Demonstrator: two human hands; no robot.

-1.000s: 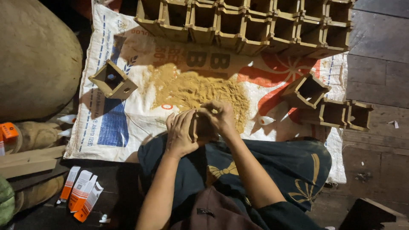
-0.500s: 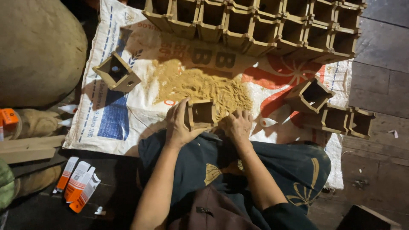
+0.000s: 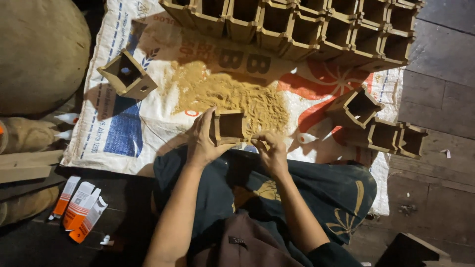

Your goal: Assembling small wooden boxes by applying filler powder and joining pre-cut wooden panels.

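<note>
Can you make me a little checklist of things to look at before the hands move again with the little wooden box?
1. Left hand grips the small wooden box: ok.
2. Box opening faces up toward the camera: ok.
3. Right hand is off the box, low beside it: ok; what its fingers pinch: cannot tell.
4. Sawdust pile sits just behind the box on the printed sack: ok.
5. Small white bottle lies on its side near the right hand: ok.
6. Stacked boxes stand apart at the far edge: ok.

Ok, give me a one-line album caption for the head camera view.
Left hand holds a small open wooden box beside a sawdust pile on a printed woven sack.
</note>
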